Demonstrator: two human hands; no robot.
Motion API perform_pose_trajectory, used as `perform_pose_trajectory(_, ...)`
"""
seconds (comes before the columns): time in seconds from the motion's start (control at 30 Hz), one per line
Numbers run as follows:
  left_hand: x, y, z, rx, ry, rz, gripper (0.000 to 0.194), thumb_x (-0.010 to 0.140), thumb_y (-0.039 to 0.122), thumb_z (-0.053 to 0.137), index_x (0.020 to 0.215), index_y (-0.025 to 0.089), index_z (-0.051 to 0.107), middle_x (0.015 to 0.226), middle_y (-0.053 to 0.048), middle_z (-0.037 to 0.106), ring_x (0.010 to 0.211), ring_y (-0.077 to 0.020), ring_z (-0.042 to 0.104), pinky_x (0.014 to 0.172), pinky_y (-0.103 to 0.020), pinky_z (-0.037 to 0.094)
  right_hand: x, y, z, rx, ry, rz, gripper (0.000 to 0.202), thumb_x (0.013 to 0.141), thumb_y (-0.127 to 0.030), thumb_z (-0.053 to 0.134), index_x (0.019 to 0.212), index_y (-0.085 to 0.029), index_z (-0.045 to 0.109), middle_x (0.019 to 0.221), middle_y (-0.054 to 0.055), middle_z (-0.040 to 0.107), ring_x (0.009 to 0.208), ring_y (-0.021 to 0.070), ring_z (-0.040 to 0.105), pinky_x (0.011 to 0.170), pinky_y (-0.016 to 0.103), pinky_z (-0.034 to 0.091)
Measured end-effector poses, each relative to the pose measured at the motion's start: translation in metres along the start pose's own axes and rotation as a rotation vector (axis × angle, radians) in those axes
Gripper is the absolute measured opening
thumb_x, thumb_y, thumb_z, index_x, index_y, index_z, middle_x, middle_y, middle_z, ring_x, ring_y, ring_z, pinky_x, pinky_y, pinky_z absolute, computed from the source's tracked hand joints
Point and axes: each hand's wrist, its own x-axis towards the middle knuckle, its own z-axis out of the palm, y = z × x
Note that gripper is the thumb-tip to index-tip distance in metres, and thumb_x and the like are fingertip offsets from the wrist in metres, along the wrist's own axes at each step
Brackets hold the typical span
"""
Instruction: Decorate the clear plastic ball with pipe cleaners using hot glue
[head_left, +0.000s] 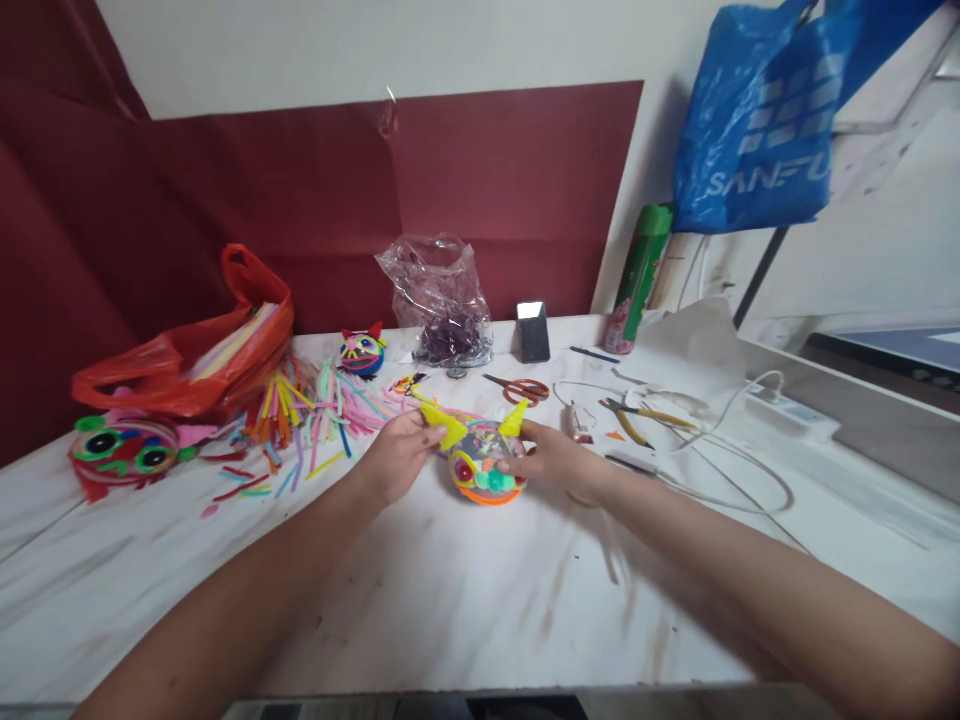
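A clear plastic ball decorated as an animal face sits at the middle of the table. It has yellow pointed ears, red-and-yellow ringed eyes, a row of mint-green pieces and an orange band along its bottom. My left hand pinches the yellow ear on the left side of the ball. From the right, my right hand holds the ball's side, its fingers reaching across the front by the eye; part of that eye is hidden. Bundles of pipe cleaners lie beyond my left hand.
Scissors, a glue gun with its cord and pliers lie to the right. A red bag and finished-looking faces are left. Behind stand a clear plastic bag, a phone and a green spray can.
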Motion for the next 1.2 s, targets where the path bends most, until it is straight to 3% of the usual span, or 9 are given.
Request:
perform_pose_trajectory(0.17, -0.001, -0.006, -0.017, -0.039, 0.090, -0.004, 0.033, 0.058, 0.024, 0.083, 0.086, 0.012, 0.069, 0.083, -0.009, 0.071, 0.079, -0.0195, 0.066, 0.077, -0.032, 0.050, 0.010, -0.008, 0.022, -0.037, 0.101, 0.066, 0.056, 0.049, -0.040, 0.088, 0.093, -0.018, 0.062, 0.090, 0.005, 0.072, 0.085, 0.0252, 0.065, 0.074, 0.034, 0.053)
perform_pose_trajectory(0.33, -0.002, -0.010, -0.021, -0.075, 0.107, -0.047, 0.032, 0.056, 0.025, 0.083, 0.082, 0.014, 0.068, 0.081, -0.008, 0.071, 0.083, -0.0213, 0.066, 0.078, -0.032, 0.050, 0.008, -0.006, 0.029, 0.095, -0.011, 0.047, 0.071, 0.041, -0.035, 0.090, 0.102, -0.020, 0.057, 0.099, 0.004, 0.071, 0.092, 0.0249, 0.065, 0.082, 0.036, 0.052)
perform_pose_trajectory(0.43, -0.002, -0.012, -0.019, -0.083, 0.098, -0.052, 0.033, 0.055, 0.026, 0.084, 0.080, 0.014, 0.068, 0.082, -0.008, 0.071, 0.086, -0.0218, 0.066, 0.080, -0.032, 0.050, 0.008, 0.003, 0.028, 0.170, -0.047, 0.033, 0.078, 0.042, -0.033, 0.090, 0.110, -0.019, 0.054, 0.104, 0.005, 0.069, 0.095, 0.0240, 0.064, 0.086, 0.036, 0.052)
perform_pose_trajectory(0.6, 0.000, -0.019, -0.018, -0.055, 0.140, -0.002, 0.032, 0.057, 0.026, 0.083, 0.083, 0.014, 0.069, 0.083, -0.008, 0.072, 0.084, -0.0209, 0.066, 0.080, -0.031, 0.050, 0.009, 0.013, 0.021, 0.136, -0.048, 0.041, 0.072, 0.049, -0.034, 0.088, 0.109, -0.017, 0.054, 0.104, 0.006, 0.069, 0.091, 0.0227, 0.064, 0.084, 0.036, 0.052)
perform_pose_trajectory(0.7, 0.001, -0.023, -0.017, -0.002, 0.201, 0.055, 0.031, 0.057, 0.026, 0.082, 0.083, 0.014, 0.069, 0.079, -0.006, 0.071, 0.077, -0.0182, 0.066, 0.078, -0.030, 0.050, 0.010, 0.015, 0.015, 0.170, -0.101, 0.026, 0.070, 0.050, -0.038, 0.087, 0.108, -0.017, 0.054, 0.103, 0.007, 0.069, 0.091, 0.0229, 0.064, 0.084, 0.036, 0.052)
perform_pose_trajectory(0.87, 0.000, -0.027, -0.016, 0.049, 0.193, 0.099, 0.029, 0.057, 0.023, 0.081, 0.081, 0.015, 0.068, 0.078, -0.005, 0.072, 0.079, -0.0187, 0.066, 0.079, -0.031, 0.050, 0.010, 0.018, 0.007, 0.195, -0.190, 0.012, 0.074, 0.051, -0.040, 0.087, 0.113, -0.018, 0.054, 0.107, 0.008, 0.069, 0.094, 0.0239, 0.065, 0.088, 0.039, 0.050)
perform_pose_trajectory(1.1, 0.001, -0.027, -0.015, 0.012, 0.192, 0.064, 0.032, 0.057, 0.027, 0.082, 0.082, 0.013, 0.068, 0.078, -0.006, 0.071, 0.074, -0.0174, 0.065, 0.078, -0.032, 0.048, 0.009, 0.019, 0.007, 0.195, -0.219, 0.006, 0.073, 0.055, -0.042, 0.085, 0.116, -0.016, 0.054, 0.112, 0.010, 0.068, 0.098, 0.0251, 0.064, 0.091, 0.039, 0.050)
perform_pose_trajectory(1.2, 0.002, -0.030, -0.014, 0.016, 0.199, 0.073, 0.031, 0.057, 0.028, 0.081, 0.081, 0.013, 0.068, 0.079, -0.006, 0.071, 0.076, -0.0178, 0.064, 0.078, -0.032, 0.047, 0.010, 0.020, 0.008, 0.140, -0.172, 0.017, 0.076, 0.053, -0.045, 0.086, 0.115, -0.016, 0.054, 0.110, 0.010, 0.068, 0.098, 0.0262, 0.063, 0.090, 0.040, 0.050)
